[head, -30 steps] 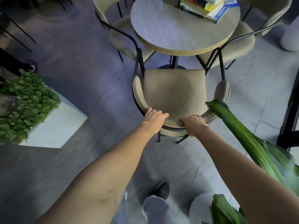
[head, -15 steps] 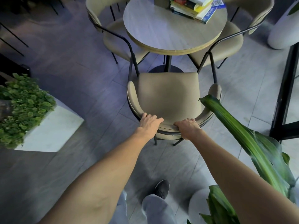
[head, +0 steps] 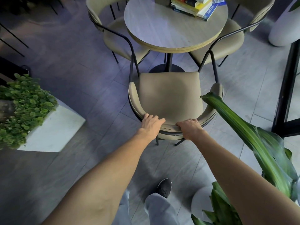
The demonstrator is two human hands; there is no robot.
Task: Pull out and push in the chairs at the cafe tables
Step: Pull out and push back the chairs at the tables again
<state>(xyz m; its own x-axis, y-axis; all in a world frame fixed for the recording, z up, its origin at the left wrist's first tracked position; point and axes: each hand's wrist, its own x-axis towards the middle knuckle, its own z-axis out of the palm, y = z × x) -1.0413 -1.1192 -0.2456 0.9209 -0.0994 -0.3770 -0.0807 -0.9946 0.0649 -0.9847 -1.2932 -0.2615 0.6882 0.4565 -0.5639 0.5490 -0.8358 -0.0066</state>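
Since a second ago the chair (head: 170,96) has come back from the round bench (head: 162,30), so that its seat's front edge now lies clear of the benchtop's rim and the bench's dark base shows between them. The left hand (head: 151,123) is wrapped over the curved backrest at its near left, fingers hooked onto the inner side; the right hand (head: 190,128) is clenched on the same backrest rail just to the right, a short stretch of rail bare between the two. Both arms reach straight out from the person, whose dark shoe (head: 164,187) stands on the tiled floor behind the chair. Two more chairs stay tucked at the bench: one at the left (head: 110,36), one at the right (head: 233,34), their black frame bars close to the near chair's arm ends. A long green leaf (head: 240,127) crosses over the chair's right arm end, crowding that side; a white planter (head: 53,132) filled with small-leaved greenery stands well apart on the left, with open floor between. A stack of books (head: 194,6) lies on the far part of the bench.
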